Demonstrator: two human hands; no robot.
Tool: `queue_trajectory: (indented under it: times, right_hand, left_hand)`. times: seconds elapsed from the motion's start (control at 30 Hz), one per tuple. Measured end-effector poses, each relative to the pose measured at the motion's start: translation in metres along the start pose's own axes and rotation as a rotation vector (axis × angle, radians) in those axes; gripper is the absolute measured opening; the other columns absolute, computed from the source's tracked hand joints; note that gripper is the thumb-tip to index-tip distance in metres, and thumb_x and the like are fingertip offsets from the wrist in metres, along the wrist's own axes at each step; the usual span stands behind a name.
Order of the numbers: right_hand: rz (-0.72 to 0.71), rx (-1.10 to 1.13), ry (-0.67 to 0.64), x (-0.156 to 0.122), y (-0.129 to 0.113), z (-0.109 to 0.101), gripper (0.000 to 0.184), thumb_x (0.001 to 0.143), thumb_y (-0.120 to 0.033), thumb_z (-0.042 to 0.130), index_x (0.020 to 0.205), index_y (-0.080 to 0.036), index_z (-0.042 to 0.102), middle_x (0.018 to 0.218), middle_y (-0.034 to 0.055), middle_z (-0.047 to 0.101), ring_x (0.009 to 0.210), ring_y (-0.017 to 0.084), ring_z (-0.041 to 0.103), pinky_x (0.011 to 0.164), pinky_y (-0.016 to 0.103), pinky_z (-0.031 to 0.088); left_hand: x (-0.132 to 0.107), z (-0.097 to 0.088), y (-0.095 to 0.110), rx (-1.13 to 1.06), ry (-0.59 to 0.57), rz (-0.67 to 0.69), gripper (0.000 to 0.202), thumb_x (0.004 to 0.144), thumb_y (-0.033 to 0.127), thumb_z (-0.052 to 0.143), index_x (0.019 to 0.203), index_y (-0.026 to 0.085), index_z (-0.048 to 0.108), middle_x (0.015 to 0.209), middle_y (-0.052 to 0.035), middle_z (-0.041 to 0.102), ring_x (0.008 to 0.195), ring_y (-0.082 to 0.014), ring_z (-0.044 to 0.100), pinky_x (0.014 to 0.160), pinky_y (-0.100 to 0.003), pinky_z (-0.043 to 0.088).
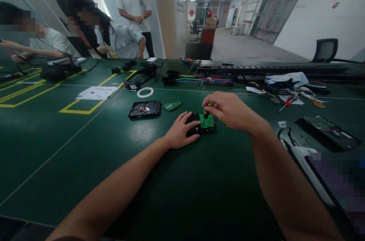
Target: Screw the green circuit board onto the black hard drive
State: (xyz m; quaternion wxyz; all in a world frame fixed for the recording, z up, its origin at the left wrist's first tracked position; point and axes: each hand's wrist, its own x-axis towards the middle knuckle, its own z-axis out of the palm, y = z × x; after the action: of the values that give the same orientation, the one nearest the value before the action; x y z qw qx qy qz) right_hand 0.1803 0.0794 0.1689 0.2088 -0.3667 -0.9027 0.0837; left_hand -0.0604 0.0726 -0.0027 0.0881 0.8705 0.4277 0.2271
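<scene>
A black hard drive (211, 130) with a green circuit board (210, 120) on its upper face lies flat on the table in front of me. My left hand (182, 130) spans the drive's left end, thumb along the near edge and fingers over the top and far side. Pinched in my right hand (225, 110) is a small screwdriver (205, 114) with a yellow and black handle, upright and pointing down at the board. Its tip is too small to make out. To the left are another hard drive (145, 109) and a loose green circuit board (172, 105).
A roll of white tape (145, 92) and a paper sheet (97, 92) lie to the left. Farther back are bundled wires (196, 80). On the right sit a red-handled screwdriver (288, 102), another drive (327, 131) and a pixelated device (333, 180). Several people are beyond the table's left side.
</scene>
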Motion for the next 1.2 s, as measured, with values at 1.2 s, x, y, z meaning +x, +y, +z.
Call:
queue_trajectory:
  times: [1.2]
  right_hand:
    - [0.000,-0.033,0.010,-0.0005,0.0007,-0.0009,0.016,0.101,-0.021,0.062,0.107,-0.019,0.076,0.108,0.0095,0.077,0.094,0.023,0.068,0.088,0.038,0.050]
  left_hand:
    - [-0.0006,0.0014,-0.0007,0.008,0.004,0.002,0.062,0.095,0.051,0.076,0.152,0.032,0.061,0.174,-0.0112,0.030,0.161,-0.0425,0.024,0.127,-0.066,0.033]
